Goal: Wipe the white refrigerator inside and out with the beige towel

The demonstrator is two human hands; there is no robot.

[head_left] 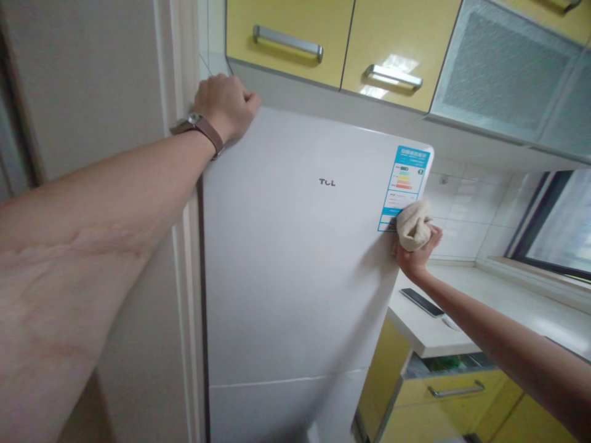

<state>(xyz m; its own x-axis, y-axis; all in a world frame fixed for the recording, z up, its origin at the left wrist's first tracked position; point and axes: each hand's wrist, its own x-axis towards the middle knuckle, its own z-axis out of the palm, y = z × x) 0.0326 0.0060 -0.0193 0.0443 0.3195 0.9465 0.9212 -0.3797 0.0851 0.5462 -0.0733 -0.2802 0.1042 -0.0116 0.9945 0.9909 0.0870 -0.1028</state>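
Note:
A white refrigerator (295, 258) with a TCL logo stands in front of me. My left hand (226, 104), with a brown-strapped watch (196, 126) on the wrist, rests at its top left corner. The fingers are curled closed, and whatever may be inside them is hidden. At the refrigerator's right edge, my right hand (418, 252) grips a bunched beige cloth (413, 226). The cloth touches the lower right part of a blue and white energy label (404, 184), covering its corner.
Yellow wall cabinets (286, 15) with metal handles hang above the refrigerator. A white countertop (434, 338) at right carries a dark phone (421, 302); yellow drawers (443, 400) are below it. A window (558, 215) is far right. A pale door frame (184, 307) stands close at left.

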